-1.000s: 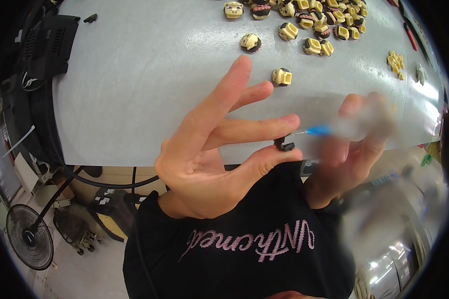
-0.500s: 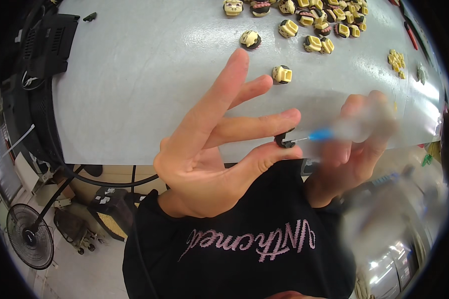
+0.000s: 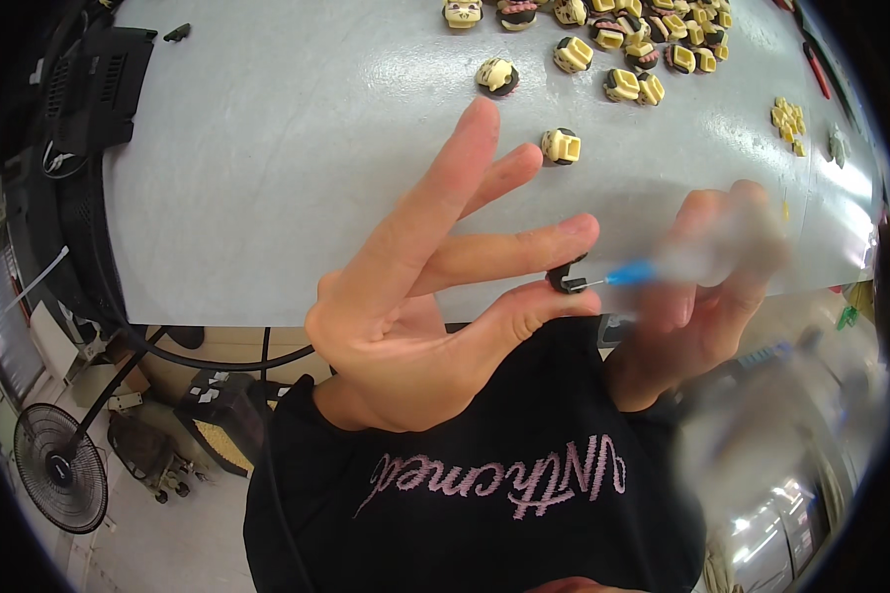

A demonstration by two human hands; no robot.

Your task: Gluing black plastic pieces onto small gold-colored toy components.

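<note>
Between thumb and fingertip, my left hand (image 3: 405,316) pinches a small black curved part (image 3: 564,281), its other fingers spread out. On the right, my right hand (image 3: 707,296) grips a syringe (image 3: 707,259) whose body is pale and badly blurred. A blue needle hub (image 3: 631,272) shows clearly at its front. The thin metal needle (image 3: 590,284) points left and meets the black part near its lower end. Both hands are raised over the near edge of the grey table (image 3: 227,198).
Several cream-and-black figure heads (image 3: 643,54) crowd the far right of the table. One lone head (image 3: 562,146) lies just beyond my left fingers. Small yellow pieces (image 3: 788,124) are farther right. A black device (image 3: 99,84) stands at the left edge; a fan (image 3: 59,466) is lower left.
The needle tip has shifted slightly left and down along the black part. Both hands keep nearly the same pose and grip.
</note>
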